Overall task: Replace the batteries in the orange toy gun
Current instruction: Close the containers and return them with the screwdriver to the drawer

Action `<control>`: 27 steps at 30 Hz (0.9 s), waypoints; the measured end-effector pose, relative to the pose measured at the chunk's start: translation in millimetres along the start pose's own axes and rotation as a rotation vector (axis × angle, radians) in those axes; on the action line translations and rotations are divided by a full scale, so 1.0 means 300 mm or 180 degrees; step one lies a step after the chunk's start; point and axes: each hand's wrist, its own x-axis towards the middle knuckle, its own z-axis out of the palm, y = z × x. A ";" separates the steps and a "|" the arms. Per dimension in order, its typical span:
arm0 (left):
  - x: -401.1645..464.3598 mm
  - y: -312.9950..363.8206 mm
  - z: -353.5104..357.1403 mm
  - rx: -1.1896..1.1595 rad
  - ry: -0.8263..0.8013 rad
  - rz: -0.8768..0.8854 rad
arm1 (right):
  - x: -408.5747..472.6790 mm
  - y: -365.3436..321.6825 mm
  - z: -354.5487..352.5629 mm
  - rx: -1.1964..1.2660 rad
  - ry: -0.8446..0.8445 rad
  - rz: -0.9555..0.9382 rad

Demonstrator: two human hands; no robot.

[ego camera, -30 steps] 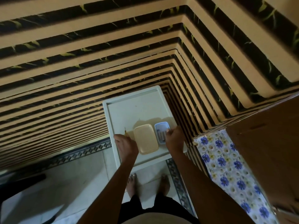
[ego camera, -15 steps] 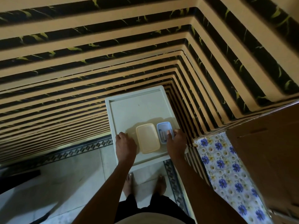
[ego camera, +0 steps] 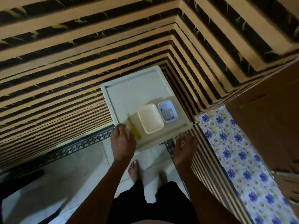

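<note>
The left hand [ego camera: 123, 141] reaches forward with the arm nearly straight, palm down, fingers together and only slightly bent, their tips resting on the near left corner of the tray [ego camera: 134, 94]. It grips nothing. The right hand [ego camera: 185, 145] hangs just off the tray's near right corner, fingers spread and relaxed, touching nothing that I can see.

The tray is white, smooth plastic, rectangular with rounded corners and a raised rim. Just beyond the left fingertips, slightly to their right, lies a thin yellow tool [ego camera: 134, 127], translucent at the handle and slanted; it looks like a screwdriver, though it is too small to be sure. Right of that sits a cream tub [ego camera: 150, 118], shallow and rounded, showing nothing inside. Beyond the right hand, touching the tub's far right side, is a smaller blue-rimmed box [ego camera: 167, 111] with a few small cylinders in it, possibly batteries; any print on them is unreadable.

The orange toy gun is nowhere in view.

Right of the right hand runs a cloth [ego camera: 239, 157] printed with blue flowers. Bare feet [ego camera: 134, 171] stand on pale glossy tiles below.
</note>
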 end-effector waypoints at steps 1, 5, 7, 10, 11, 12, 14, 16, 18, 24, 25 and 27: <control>-0.019 -0.019 0.000 0.0105 -0.0091 0.0141 | -0.049 0.026 -0.004 0.0006 -0.0169 0.0051; -0.041 -0.079 0.004 0.0398 -0.0472 0.0515 | -0.158 0.101 0.002 -0.0249 -0.1659 0.0258; -0.029 -0.101 0.004 0.0429 -0.0658 0.0607 | -0.170 0.124 0.014 -0.0584 -0.2410 0.0136; -0.039 -0.141 0.024 0.0408 -0.0664 0.0652 | -0.150 0.163 0.048 -0.0971 -0.3038 -0.0222; -0.051 -0.158 0.037 0.0411 -0.0614 0.0735 | -0.142 0.175 0.070 -0.1070 -0.3199 -0.0303; -0.061 -0.169 0.048 0.0382 -0.0571 0.0847 | -0.137 0.180 0.088 -0.1217 -0.3339 -0.0354; -0.079 -0.183 0.076 0.0215 -0.0500 0.0894 | -0.128 0.201 0.141 -0.1604 -0.3532 -0.0557; -0.091 -0.187 0.093 0.0053 -0.0441 0.0824 | -0.137 0.227 0.200 -0.1825 -0.3603 -0.0642; -0.097 -0.189 0.101 -0.0031 -0.0367 0.0813 | -0.145 0.246 0.253 -0.1909 -0.3643 -0.0681; -0.101 -0.208 0.124 -0.0201 -0.0196 0.0898 | -0.174 0.276 0.345 -0.1906 -0.3647 -0.0561; -0.102 -0.214 0.125 -0.0213 -0.0175 0.0921 | -0.187 0.284 0.359 -0.1822 -0.3587 -0.0575; -0.095 -0.222 0.137 -0.0260 -0.0138 0.0970 | -0.205 0.306 0.378 -0.1760 -0.3386 -0.0585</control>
